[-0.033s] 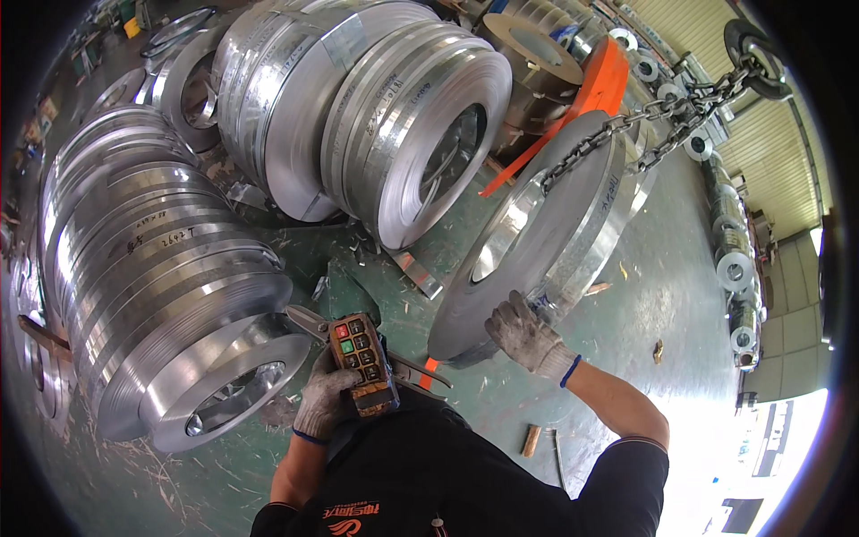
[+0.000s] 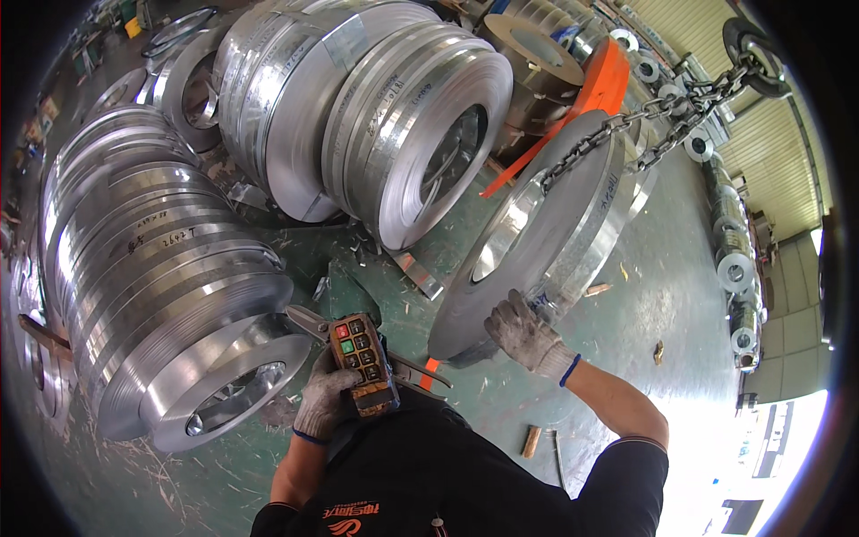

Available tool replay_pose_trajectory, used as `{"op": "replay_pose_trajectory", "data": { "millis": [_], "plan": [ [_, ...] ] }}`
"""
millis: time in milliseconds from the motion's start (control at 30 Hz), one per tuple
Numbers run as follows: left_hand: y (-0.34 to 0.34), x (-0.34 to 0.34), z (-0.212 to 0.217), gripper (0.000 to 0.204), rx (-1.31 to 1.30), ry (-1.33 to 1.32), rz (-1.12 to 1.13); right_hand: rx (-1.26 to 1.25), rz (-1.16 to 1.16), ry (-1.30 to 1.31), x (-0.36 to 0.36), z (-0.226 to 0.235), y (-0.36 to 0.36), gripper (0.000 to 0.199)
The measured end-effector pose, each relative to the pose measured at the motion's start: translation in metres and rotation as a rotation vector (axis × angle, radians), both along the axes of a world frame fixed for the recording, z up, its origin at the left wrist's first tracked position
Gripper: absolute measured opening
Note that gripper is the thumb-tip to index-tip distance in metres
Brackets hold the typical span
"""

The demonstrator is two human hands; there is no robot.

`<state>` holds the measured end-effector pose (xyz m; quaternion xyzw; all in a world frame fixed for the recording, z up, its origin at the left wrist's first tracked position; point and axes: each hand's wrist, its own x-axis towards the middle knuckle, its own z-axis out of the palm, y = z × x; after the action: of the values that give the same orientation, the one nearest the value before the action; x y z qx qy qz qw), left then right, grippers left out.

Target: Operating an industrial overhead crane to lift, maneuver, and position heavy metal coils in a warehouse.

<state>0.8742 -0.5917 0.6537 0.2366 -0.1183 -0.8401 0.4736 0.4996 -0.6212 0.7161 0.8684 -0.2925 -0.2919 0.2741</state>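
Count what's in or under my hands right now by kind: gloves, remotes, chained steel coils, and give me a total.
Work gloves: 2, one on the left hand, one on the right hand
Orange push-button remote, held in the left hand: 1
Steel strip coil hung on the chain, under the right hand: 1
Total: 4

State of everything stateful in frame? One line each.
Left hand: gloved, gripping the orange remote.
Right hand: gloved, flat on the chained coil's rim.
Chained coil: upright, tilted, chain taut through its bore.
Coil row: on edge, on the floor.
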Motion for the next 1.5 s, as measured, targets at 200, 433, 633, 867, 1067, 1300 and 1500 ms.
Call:
{"op": "replay_pose_trajectory", "data": {
  "millis": [200, 433, 633, 867, 1067, 1300, 1500],
  "plan": [
    [-0.001, 0.001, 0.007, 0.093, -0.016, -0.008, 0.012, -0.019, -0.038, 0.048, 0.003, -0.006, -0.020, 0.020],
    [-0.004, 0.008, 0.015, 0.097, 0.010, -0.093, 0.023, -0.042, -0.035, 0.027, 0.006, -0.001, -0.051, 0.029],
    [-0.007, 0.013, 0.013, 0.089, -0.002, -0.036, 0.041, -0.023, -0.049, -0.068, 0.011, 0.000, -0.078, 0.027],
    [-0.013, 0.013, 0.024, 0.088, -0.028, -0.040, 0.040, -0.044, -0.074, -0.042, 0.019, 0.006, -0.107, 0.029],
    [-0.023, 0.008, 0.028, 0.095, 0.012, -0.146, 0.076, 0.174, -0.081, -0.211, 0.026, 0.040, -0.127, 0.048],
    [-0.047, -0.036, 0.052, 0.078, 0.111, -0.321, 0.227, -0.298, -0.097, -0.813, -0.055, 0.073, -0.203, 0.081],
    [-0.068, -0.091, 0.047, 0.052, 0.204, -0.451, 0.340, -0.324, 0.097, -1.004, -0.076, 0.080, -0.254, 0.069]
  ]
}}
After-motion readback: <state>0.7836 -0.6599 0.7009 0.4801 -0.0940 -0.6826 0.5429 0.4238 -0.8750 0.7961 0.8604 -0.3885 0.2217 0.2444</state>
